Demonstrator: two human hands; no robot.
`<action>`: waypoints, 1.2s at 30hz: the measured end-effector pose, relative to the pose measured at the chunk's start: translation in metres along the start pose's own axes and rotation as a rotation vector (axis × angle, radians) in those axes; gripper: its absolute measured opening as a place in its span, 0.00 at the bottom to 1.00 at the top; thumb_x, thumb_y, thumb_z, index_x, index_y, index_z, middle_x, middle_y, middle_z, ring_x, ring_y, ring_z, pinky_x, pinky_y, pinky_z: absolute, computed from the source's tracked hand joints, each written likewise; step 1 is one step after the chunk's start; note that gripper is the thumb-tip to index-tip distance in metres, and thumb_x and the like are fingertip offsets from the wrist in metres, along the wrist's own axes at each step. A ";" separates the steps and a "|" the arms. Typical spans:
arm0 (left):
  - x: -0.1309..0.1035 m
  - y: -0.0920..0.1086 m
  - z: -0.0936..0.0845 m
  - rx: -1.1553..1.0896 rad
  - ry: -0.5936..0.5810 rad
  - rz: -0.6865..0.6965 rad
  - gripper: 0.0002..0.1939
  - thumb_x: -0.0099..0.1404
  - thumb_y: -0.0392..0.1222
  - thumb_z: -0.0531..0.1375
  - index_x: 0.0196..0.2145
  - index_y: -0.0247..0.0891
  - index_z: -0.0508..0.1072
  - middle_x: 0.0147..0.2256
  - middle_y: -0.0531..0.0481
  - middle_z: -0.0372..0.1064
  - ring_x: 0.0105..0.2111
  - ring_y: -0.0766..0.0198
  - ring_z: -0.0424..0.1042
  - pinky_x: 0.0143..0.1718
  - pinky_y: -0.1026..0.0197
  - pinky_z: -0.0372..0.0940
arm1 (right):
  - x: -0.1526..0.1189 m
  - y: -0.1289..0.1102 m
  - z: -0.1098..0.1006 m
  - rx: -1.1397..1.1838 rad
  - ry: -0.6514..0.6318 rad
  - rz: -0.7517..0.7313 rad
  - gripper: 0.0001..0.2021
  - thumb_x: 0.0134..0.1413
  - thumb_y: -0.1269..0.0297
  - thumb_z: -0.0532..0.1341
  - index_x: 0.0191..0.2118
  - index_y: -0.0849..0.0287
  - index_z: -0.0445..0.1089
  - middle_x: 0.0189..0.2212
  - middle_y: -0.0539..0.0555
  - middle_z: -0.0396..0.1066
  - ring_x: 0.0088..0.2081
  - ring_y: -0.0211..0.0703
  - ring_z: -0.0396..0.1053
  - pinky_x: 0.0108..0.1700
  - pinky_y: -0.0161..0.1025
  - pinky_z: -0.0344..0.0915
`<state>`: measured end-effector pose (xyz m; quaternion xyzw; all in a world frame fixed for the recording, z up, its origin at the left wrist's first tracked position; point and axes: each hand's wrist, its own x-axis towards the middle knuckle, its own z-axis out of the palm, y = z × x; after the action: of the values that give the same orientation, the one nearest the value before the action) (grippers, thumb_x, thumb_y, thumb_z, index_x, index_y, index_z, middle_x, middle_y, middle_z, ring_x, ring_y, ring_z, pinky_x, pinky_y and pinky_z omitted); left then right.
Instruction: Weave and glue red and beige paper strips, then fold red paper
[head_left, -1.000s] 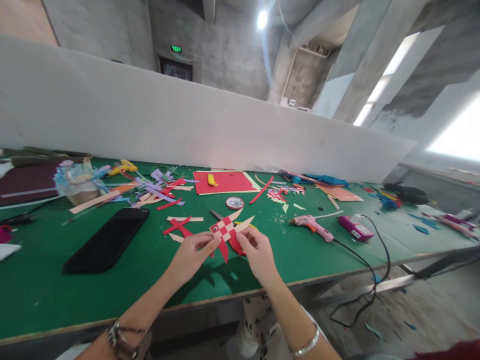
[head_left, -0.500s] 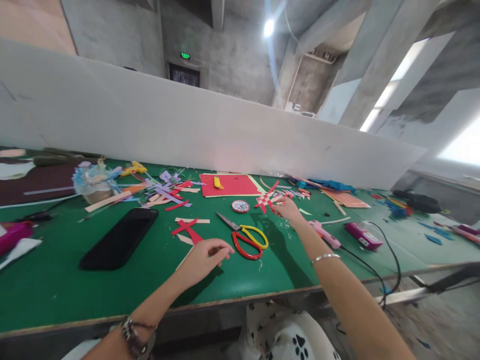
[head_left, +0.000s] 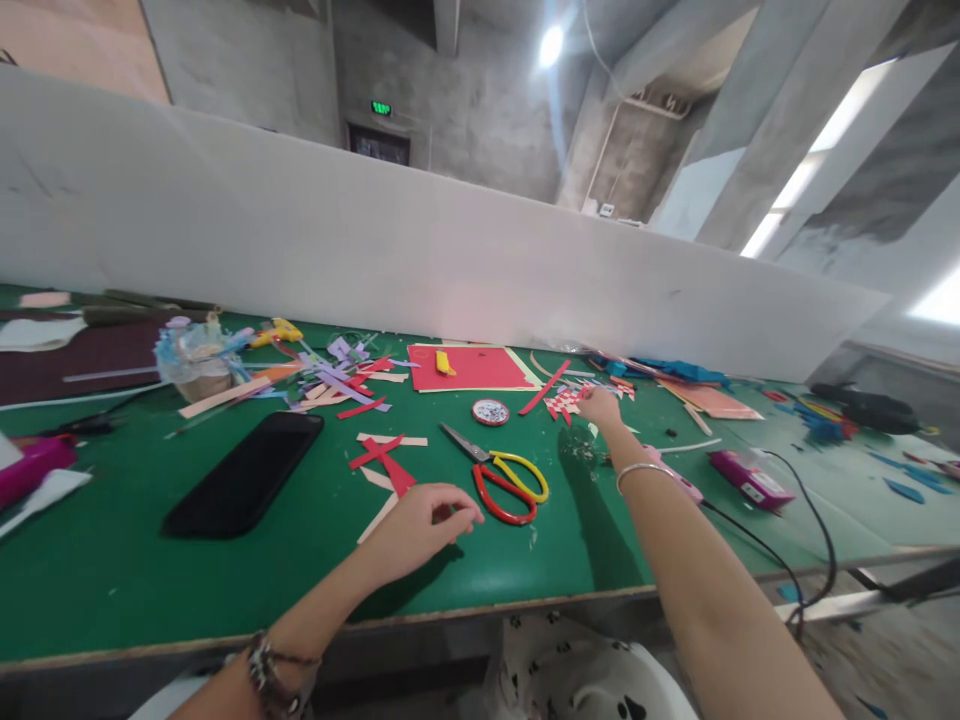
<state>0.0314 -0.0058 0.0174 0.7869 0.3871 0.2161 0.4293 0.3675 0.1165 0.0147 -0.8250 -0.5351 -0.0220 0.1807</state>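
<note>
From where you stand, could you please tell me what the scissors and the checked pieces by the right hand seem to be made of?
The scissors have grey, metallic-looking blades and smooth, glossy handles, probably plastic, with bright highlights on the red and yellow. The checked pieces look like matte paper or thin card, flat and without shine.

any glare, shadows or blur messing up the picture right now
Head view: the ceiling lamp flares into a bluish streak, and the window strip is blown out; same head view: the right arm casts a long soft shadow on the green table; head view again: fine detail is soft around the right hand and checkered paper pieces, so its grip is unclear.
</note>
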 end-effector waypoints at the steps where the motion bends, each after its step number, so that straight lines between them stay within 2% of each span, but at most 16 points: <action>1: 0.000 -0.001 0.000 0.046 0.009 0.020 0.14 0.60 0.44 0.50 0.30 0.37 0.74 0.30 0.51 0.71 0.27 0.67 0.67 0.29 0.67 0.61 | -0.003 -0.006 -0.001 0.005 -0.035 -0.006 0.15 0.57 0.59 0.55 0.47 0.61 0.63 0.44 0.55 0.65 0.41 0.40 0.66 0.41 0.44 0.66; 6: -0.001 -0.006 0.005 0.317 0.005 0.130 0.10 0.59 0.40 0.53 0.30 0.39 0.74 0.31 0.53 0.71 0.29 0.67 0.67 0.31 0.67 0.59 | -0.026 -0.057 0.001 0.072 -0.154 -0.160 0.09 0.53 0.67 0.55 0.35 0.63 0.71 0.31 0.53 0.72 0.33 0.37 0.69 0.34 0.32 0.62; 9: 0.000 -0.011 0.007 0.518 0.007 0.159 0.08 0.60 0.37 0.53 0.31 0.40 0.73 0.31 0.53 0.71 0.29 0.67 0.68 0.31 0.66 0.58 | -0.045 -0.091 0.008 0.127 -0.210 -0.312 0.08 0.50 0.68 0.56 0.33 0.61 0.72 0.28 0.52 0.72 0.31 0.36 0.69 0.30 0.30 0.58; 13: 0.001 -0.015 0.007 0.798 -0.004 0.231 0.06 0.60 0.35 0.53 0.34 0.39 0.69 0.30 0.53 0.70 0.30 0.63 0.68 0.30 0.63 0.58 | -0.071 -0.127 0.020 0.194 -0.281 -0.541 0.06 0.47 0.69 0.58 0.32 0.60 0.72 0.29 0.52 0.72 0.31 0.36 0.67 0.32 0.31 0.59; 16: -0.001 -0.015 0.006 0.906 -0.027 0.275 0.05 0.62 0.35 0.51 0.31 0.38 0.67 0.29 0.52 0.68 0.29 0.62 0.68 0.29 0.62 0.58 | -0.090 -0.150 0.027 0.261 -0.342 -0.739 0.11 0.46 0.71 0.60 0.38 0.59 0.70 0.32 0.51 0.71 0.33 0.35 0.66 0.36 0.32 0.60; 20: -0.003 -0.014 0.007 0.950 -0.015 0.291 0.07 0.63 0.37 0.50 0.30 0.37 0.67 0.29 0.50 0.67 0.30 0.62 0.68 0.29 0.61 0.60 | -0.112 -0.176 0.038 0.343 -0.384 -0.956 0.20 0.47 0.72 0.60 0.49 0.58 0.64 0.45 0.54 0.67 0.44 0.37 0.64 0.47 0.36 0.59; 22: -0.004 -0.016 0.008 0.955 0.013 0.319 0.07 0.63 0.38 0.51 0.32 0.37 0.67 0.33 0.48 0.67 0.33 0.60 0.68 0.32 0.60 0.61 | -0.119 -0.186 0.045 0.364 -0.400 -1.012 0.21 0.47 0.73 0.60 0.50 0.59 0.63 0.47 0.55 0.65 0.48 0.39 0.62 0.50 0.38 0.57; 24: -0.004 -0.021 0.009 0.952 0.052 0.349 0.08 0.62 0.39 0.52 0.38 0.38 0.68 0.40 0.45 0.67 0.40 0.57 0.67 0.37 0.58 0.62 | -0.122 -0.193 0.052 0.379 -0.410 -1.030 0.19 0.47 0.73 0.60 0.48 0.59 0.65 0.45 0.56 0.66 0.48 0.41 0.62 0.51 0.40 0.57; 28: -0.005 -0.036 0.001 0.954 0.081 0.326 0.20 0.63 0.47 0.53 0.52 0.42 0.63 0.53 0.44 0.60 0.53 0.54 0.59 0.50 0.52 0.56 | -0.119 -0.192 0.055 0.432 -0.395 -0.994 0.14 0.50 0.73 0.57 0.45 0.59 0.67 0.42 0.56 0.67 0.43 0.40 0.64 0.48 0.40 0.59; 33: -0.001 -0.057 -0.030 1.025 0.104 0.068 0.22 0.64 0.50 0.48 0.54 0.43 0.62 0.59 0.44 0.54 0.59 0.52 0.50 0.56 0.48 0.48 | -0.115 -0.169 0.035 0.509 -0.324 -0.846 0.11 0.52 0.73 0.54 0.42 0.62 0.68 0.36 0.55 0.66 0.36 0.37 0.65 0.41 0.37 0.62; 36: 0.004 -0.068 -0.044 0.950 0.127 -0.077 0.24 0.65 0.50 0.45 0.57 0.42 0.59 0.61 0.43 0.47 0.60 0.51 0.48 0.55 0.46 0.47 | -0.130 -0.150 0.021 0.551 -0.296 -0.796 0.10 0.52 0.73 0.53 0.39 0.60 0.68 0.35 0.53 0.66 0.35 0.36 0.66 0.41 0.35 0.63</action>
<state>-0.0244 0.0427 -0.0160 0.8663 0.4972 0.0469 0.0052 0.1755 0.0639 0.0064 -0.4730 -0.8140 0.1700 0.2913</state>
